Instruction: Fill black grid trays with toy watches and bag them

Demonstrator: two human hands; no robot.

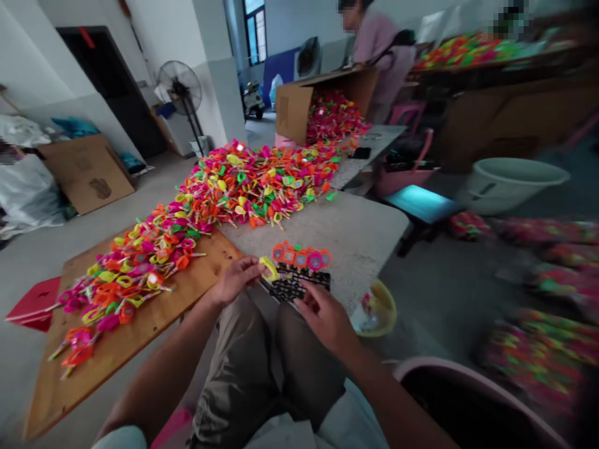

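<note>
My left hand [238, 279] pinches a small yellow ring-shaped toy [269, 269] at the left end of a black card [294, 285]. A row of several orange and pink ring toys [302, 255] is fixed along the card's top edge. My right hand [325, 317] grips the card's lower right side over my knees. A long heap of coloured ring toys [234, 187] covers the wooden board [154, 318] and the grey table [355, 231] ahead.
A cardboard box [299, 100] spills more toys at the table's far end, beside a seated person [379, 56]. A yellow bowl [379, 308] sits below the table. A white tub [510, 181] and bundles of toys lie on the floor at right. A fan [180, 87] stands behind.
</note>
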